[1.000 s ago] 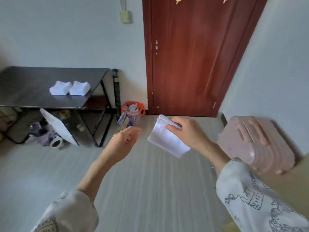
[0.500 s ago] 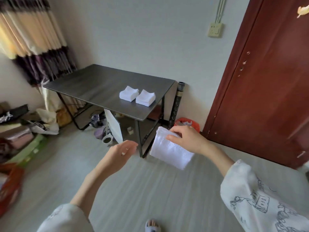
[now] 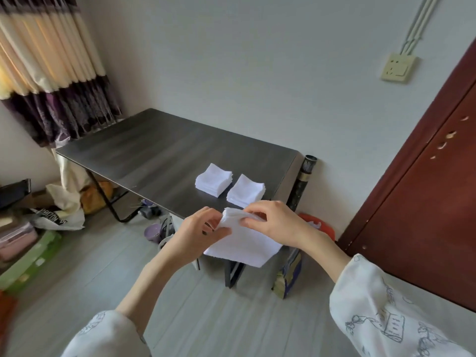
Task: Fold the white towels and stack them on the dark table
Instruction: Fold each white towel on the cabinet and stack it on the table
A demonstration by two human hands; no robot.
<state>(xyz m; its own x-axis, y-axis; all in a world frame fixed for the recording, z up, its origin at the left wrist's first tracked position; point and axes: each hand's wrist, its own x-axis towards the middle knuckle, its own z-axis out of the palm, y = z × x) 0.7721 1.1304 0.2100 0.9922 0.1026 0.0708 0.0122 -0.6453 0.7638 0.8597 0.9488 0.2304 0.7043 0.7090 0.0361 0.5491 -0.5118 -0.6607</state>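
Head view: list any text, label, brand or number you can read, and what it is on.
No text reads with certainty.
Bag on the floor: dark print, upside down and blurred; unreadable.
Dark tube beside the dark table: a label near the top, too small to read.
Sleeve print: drawings, no legible words.
White towel, both folded stacks: no text.

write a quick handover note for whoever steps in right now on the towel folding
Left hand: pinches the towel's left top edge.
Right hand: pinches the right top edge; the towel hangs in the air at the table's near corner.
Done: two stacks, left stack and right stack, lie side by side on the table.
Left: finish folding this towel and put it on a stack.
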